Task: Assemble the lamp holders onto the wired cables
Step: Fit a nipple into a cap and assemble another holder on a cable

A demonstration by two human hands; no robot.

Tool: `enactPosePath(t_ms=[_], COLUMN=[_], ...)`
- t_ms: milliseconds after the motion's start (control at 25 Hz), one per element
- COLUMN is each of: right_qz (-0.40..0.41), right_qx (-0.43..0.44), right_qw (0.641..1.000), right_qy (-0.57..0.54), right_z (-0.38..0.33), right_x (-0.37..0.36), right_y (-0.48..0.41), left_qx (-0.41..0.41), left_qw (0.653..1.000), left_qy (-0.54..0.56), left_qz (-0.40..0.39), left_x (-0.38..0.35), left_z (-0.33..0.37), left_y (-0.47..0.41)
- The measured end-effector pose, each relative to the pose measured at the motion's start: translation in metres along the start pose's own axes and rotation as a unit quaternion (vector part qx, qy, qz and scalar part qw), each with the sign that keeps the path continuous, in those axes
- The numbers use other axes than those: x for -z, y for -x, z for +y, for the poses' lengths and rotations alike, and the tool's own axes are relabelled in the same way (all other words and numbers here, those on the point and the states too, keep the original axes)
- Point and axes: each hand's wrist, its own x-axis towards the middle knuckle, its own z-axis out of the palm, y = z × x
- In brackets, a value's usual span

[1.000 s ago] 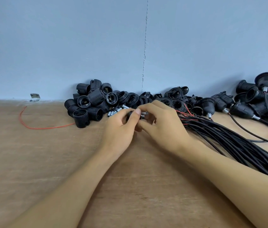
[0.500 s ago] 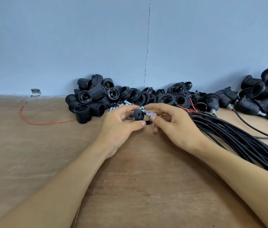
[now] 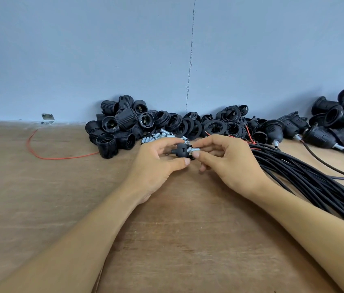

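Black plastic lamp-holder cap [image 3: 180, 150], pinched in the left hand [image 3: 156, 163] above the wooden surface [image 3: 61, 197] near its far edge, could cross-thread if the right hand [image 3: 230, 163], pinching the silver metal nipple [image 3: 195, 149], turns it in crooked.

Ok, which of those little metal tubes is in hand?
The metal tube the right hand pinches at the black cap; the other tubes lie loose behind the left hand.

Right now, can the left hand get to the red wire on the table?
Probably yes. Only bare table lies between the left hand and the red wire, though the hand is busy pinching a black cap and would have to let go first.
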Motion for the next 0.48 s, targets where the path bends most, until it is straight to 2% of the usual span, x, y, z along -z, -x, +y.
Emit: enactPosePath(t_ms=[480], right_qz=[-0.012], right_qx=[0.014], right_qw=[0.999], right_qy=[0.036], right_z=[-0.0015], right_x=[0.0012], right_y=[-0.0005], left_qx=[-0.050], left_qw=[0.998], left_qy=[-0.042], left_qz=[0.020], left_x=[-0.0025], left_z=[0.0042], left_y=[0.0043])
